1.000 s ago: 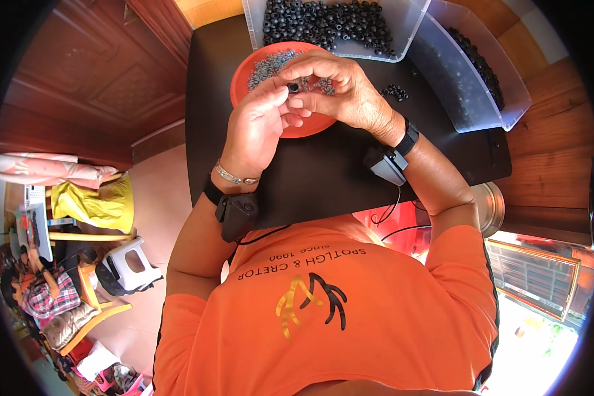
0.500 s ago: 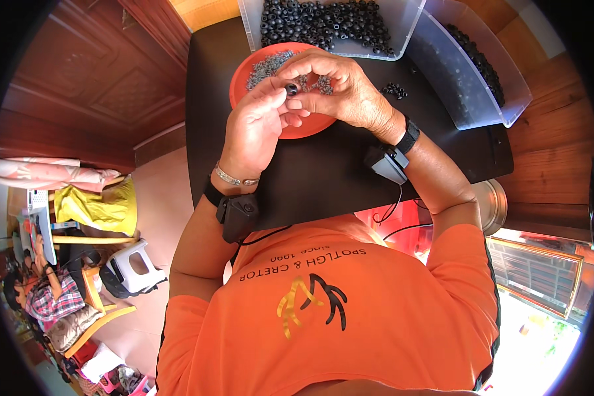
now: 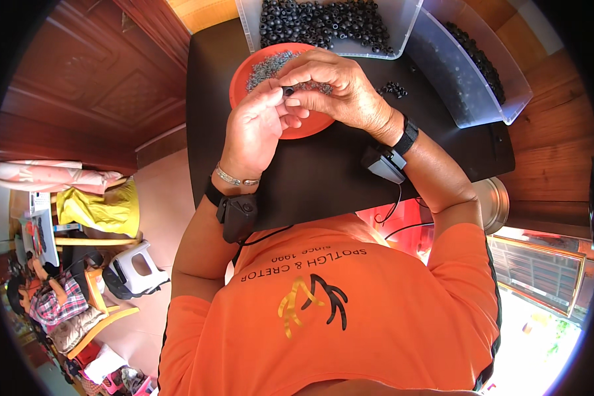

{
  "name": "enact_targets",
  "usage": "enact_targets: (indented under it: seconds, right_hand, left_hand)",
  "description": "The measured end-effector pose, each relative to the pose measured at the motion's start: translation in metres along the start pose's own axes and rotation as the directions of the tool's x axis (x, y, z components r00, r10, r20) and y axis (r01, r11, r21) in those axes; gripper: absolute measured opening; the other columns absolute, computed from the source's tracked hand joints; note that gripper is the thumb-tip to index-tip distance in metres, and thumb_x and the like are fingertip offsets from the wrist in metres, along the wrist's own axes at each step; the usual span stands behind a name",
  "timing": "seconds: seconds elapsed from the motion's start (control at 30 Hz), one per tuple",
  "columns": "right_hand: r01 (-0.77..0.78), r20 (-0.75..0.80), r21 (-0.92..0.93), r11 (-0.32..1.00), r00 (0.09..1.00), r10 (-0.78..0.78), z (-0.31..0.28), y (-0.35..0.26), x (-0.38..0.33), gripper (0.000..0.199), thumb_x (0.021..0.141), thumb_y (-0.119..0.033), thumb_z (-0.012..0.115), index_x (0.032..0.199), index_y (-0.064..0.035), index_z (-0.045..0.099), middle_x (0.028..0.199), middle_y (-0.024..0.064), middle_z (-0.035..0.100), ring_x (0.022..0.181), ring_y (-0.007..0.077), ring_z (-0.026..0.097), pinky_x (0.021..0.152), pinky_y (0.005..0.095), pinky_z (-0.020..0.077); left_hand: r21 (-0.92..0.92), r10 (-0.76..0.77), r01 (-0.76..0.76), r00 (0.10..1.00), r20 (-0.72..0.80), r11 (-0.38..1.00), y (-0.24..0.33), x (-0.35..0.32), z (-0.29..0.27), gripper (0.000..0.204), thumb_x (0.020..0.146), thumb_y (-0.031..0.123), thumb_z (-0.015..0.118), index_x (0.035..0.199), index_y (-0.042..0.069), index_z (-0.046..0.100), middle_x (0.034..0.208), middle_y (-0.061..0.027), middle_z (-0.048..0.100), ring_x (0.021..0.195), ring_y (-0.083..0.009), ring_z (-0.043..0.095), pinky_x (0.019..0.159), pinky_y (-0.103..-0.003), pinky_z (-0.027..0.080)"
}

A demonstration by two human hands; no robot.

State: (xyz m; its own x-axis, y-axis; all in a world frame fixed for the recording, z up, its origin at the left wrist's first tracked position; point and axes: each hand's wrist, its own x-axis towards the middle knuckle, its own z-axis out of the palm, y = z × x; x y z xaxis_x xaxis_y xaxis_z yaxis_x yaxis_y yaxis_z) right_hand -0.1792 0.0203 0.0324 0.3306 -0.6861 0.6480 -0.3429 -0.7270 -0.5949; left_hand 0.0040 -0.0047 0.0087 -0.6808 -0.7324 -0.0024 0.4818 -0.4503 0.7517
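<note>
A plate [image 3: 238, 82] lies below the left hand [image 3: 252, 129] and right hand [image 3: 350, 89]. Beyond them, 1 bin [image 3: 404, 32] holds beads [image 3: 323, 26]. To their right are a bead pile [image 3: 394, 90] and another bin [image 3: 452, 82].

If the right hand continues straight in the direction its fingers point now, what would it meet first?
Probably the left hand, close by at the black piece; whether the hands touch is unclear here.

Bead [image 3: 288, 91]: small, black and rounded, partly hidden where the fingers [image 3: 313, 100] of the left hand [image 3: 254, 132] and right hand [image 3: 353, 89] meet around it; held raised above the red plate [image 3: 239, 89].
</note>
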Motion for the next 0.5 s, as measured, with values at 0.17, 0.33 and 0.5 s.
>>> enact_targets:
  seconds: [0.17,0.33,0.5]
  right_hand:
    - [-0.01,0.013,0.012,1.0,1.0,0.01,0.0005,0.0023,-0.0004,0.03,0.074,-0.008,0.074,0.103,-0.005,0.066,0.1,0.0091,0.064,0.094,0.0216,0.062,0.079,0.0304,0.0509]
    - [-0.063,0.0,0.038,0.997,0.998,0.063,0.0005,-0.0029,0.001,0.031,0.075,-0.006,0.074,0.104,-0.0052,0.065,0.101,0.009,0.064,0.095,0.0226,0.061,0.081,0.0312,0.0505]
    - [-0.044,-0.006,0.052,0.998,0.999,0.044,0.0014,0.0062,-0.0025,0.026,0.075,-0.003,0.072,0.099,-0.005,0.064,0.101,0.0084,0.065,0.095,0.0225,0.061,0.082,0.0319,0.0499]
  left_hand:
    - [-0.011,-0.004,0.004,1.0,0.0,1.0,0.0002,0.0002,0.0013,0.023,0.091,0.018,0.046,0.105,0.003,0.055,0.093,-0.007,0.061,0.082,-0.0203,0.06,0.071,-0.029,0.046]
    - [-0.023,0.014,-0.014,1.0,-0.023,1.0,-0.0013,-0.0004,-0.0015,0.021,0.091,0.018,0.047,0.104,0.004,0.056,0.092,-0.0074,0.062,0.082,-0.0211,0.06,0.071,-0.03,0.045]
    - [-0.013,0.003,-0.003,1.0,-0.023,1.0,-0.0004,0.0001,-0.0002,0.018,0.091,0.019,0.048,0.1,0.006,0.056,0.09,-0.0067,0.062,0.081,-0.0211,0.06,0.071,-0.03,0.045]
